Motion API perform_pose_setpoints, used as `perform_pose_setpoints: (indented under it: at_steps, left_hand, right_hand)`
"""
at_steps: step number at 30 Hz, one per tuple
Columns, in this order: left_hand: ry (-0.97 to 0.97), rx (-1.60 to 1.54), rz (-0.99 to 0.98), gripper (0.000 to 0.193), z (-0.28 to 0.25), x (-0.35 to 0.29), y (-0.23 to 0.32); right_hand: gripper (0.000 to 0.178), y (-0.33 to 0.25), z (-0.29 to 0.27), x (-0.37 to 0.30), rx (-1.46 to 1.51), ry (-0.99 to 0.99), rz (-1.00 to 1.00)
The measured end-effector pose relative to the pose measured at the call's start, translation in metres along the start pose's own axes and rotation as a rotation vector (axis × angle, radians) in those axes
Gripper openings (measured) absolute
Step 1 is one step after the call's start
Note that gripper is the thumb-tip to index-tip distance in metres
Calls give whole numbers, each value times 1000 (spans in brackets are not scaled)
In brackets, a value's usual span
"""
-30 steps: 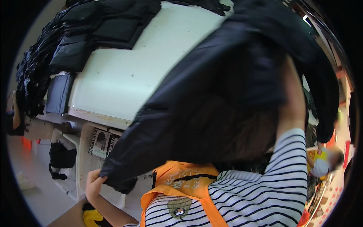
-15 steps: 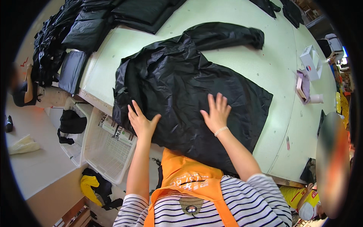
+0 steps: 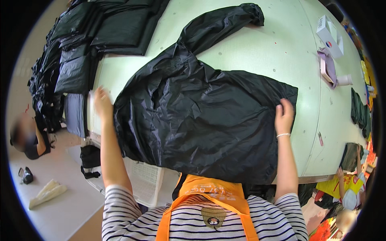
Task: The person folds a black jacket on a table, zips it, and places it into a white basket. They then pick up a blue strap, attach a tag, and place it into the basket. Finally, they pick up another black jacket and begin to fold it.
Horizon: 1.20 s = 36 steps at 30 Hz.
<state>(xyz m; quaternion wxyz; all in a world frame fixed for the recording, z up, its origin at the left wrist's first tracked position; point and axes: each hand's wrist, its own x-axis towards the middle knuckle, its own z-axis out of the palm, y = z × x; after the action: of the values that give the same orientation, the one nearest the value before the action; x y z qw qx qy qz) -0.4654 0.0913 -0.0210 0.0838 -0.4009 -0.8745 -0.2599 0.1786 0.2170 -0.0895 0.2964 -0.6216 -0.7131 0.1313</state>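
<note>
A black jacket (image 3: 209,116) of thin, shiny fabric lies spread and wrinkled on the pale green table, its hem to the right. One sleeve (image 3: 219,28) stretches away toward the far side; the other does not show. Just outside the jacket's left edge is my left hand (image 3: 103,105), smeared by motion, so its grip is unclear. My right hand (image 3: 284,118) rests on the jacket near the hem at the right, thumb and fingers apart. The near edge of the jacket hangs down against my orange apron (image 3: 211,186).
Stacks of folded black garments (image 3: 120,30) stand at the far left. White plastic baskets (image 3: 150,180) sit below the table's left front. A white box (image 3: 329,38) and a tray with purple cloth (image 3: 327,68) lie at the right. Other people work at both sides.
My hands have moved apart from the middle of the jacket, the left past its left edge, the right to the hem. The jacket lies flatter and wider, turned slightly.
</note>
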Motion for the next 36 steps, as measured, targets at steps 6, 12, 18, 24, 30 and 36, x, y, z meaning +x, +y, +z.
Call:
perform_pose_setpoints:
  at_steps: [6, 12, 18, 24, 30, 36]
  left_hand:
    - [-761, 86, 35, 78, 156, 72, 130]
    - [-1533, -144, -134, 64, 152, 91, 174]
    - [-827, -988, -430, 32, 135, 151, 163]
    - [116, -19, 304, 69, 127, 128, 152]
    - [-241, -40, 493, 67, 34, -102, 76]
    - [-413, 501, 151, 69, -18, -202, -48]
  right_hand:
    - [55, 111, -13, 84, -211, -83, 608]
    - [51, 84, -57, 102, 518, -130, 947]
    - [35, 105, -82, 120, 505, 175, 846]
    - [48, 123, -36, 108, -73, 291, 724]
    - [70, 15, -30, -19, -314, 36, 241]
    - [68, -62, 6, -195, -536, -363, 359]
